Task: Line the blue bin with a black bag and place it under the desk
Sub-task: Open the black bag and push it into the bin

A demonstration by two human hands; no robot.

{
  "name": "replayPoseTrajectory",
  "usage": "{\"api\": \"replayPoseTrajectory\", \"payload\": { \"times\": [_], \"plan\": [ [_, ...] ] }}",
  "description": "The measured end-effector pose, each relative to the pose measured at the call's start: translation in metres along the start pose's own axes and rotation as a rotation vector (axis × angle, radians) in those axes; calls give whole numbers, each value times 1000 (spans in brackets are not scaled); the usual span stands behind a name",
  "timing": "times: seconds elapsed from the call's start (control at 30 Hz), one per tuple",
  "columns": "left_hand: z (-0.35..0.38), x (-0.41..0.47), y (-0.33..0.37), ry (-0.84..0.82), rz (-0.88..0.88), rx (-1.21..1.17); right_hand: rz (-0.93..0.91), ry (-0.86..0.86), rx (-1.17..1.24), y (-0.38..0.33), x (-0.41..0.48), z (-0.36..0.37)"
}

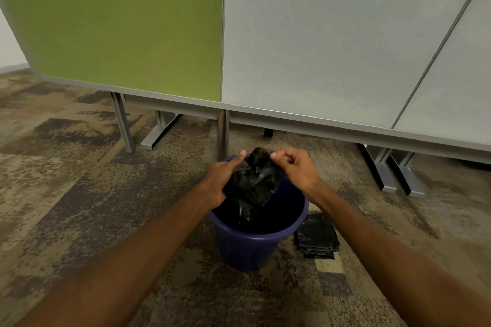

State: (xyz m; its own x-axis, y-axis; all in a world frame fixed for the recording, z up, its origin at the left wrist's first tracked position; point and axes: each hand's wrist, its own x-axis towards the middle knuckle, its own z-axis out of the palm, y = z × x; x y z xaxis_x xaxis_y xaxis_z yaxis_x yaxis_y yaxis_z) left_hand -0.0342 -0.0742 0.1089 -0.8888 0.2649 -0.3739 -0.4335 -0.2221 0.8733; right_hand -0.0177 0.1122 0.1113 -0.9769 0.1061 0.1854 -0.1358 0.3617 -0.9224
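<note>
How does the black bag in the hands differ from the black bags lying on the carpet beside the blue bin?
The held black bag is crumpled and partly opened; the floor stack is folded flat. The held one hangs over the blue bin, gripped by the left hand and right hand; the stack lies untouched on the carpet. Both are glossy black plastic.

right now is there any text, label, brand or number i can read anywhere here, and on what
None: no word, number, brand or sign can be read in this view.
black bag, held in both hands over the bin: plain, crumpled, no print showing.
blue bin: no label on the side that shows.
folded black bags on the carpet: no marking visible.
green panel and grey panels: blank.
</note>
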Motion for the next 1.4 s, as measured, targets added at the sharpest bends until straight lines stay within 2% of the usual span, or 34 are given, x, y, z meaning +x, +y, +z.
{"api": "replayPoseTrajectory", "payload": {
  "times": [0.17, 0.3, 0.37, 0.43, 0.47, 0.5, 0.57, 0.63, 0.8, 0.87, 0.97, 1.03, 1.13, 1.27, 1.4],
  "plan": [
    [-15, -1, -12, 89, -68, 22, 334, 208, 497, -2, 10, -9],
    [-23, 9, -19, 157, -153, 301, 412, 226, 641, -10, 16, -6],
    [-20, 15, -18, 298, 35, 528, 411, 218, 595, -12, 18, -5],
    [-13, 15, -12, 433, 343, 635, 402, 201, 526, -12, 21, -3],
    [-8, 12, -8, 391, 445, 640, 395, 191, 502, -12, 22, -2],
    [-3, 9, -4, 285, 468, 664, 380, 181, 475, -11, 24, 0],
    [3, 3, 4, 31, 394, 834, 355, 191, 429, -12, 26, 3],
    [1, 4, 11, -88, 376, 963, 339, 200, 387, -11, 27, 4],
    [-10, 5, 41, -80, 297, 758, 255, 127, 202, -8, 28, -11],
    [-11, 4, 51, -67, 293, 764, 186, -5, 89, -8, 24, -20],
    [-13, 6, 62, -57, 341, 763, 112, -232, -230, -6, 20, -32],
    [-16, 7, 65, -99, 385, 786, 87, -314, -403, -1, 23, -37],
    [-27, 7, 66, -152, 477, 978, 141, -321, -291, 1, 25, -48],
    [-48, 15, 64, -163, 755, 1392, 177, -335, -70, 1, 24, -63],
    [-57, 17, 63, -239, 879, 1497, 169, -344, 244, -1, 23, -69]
  ]
}}
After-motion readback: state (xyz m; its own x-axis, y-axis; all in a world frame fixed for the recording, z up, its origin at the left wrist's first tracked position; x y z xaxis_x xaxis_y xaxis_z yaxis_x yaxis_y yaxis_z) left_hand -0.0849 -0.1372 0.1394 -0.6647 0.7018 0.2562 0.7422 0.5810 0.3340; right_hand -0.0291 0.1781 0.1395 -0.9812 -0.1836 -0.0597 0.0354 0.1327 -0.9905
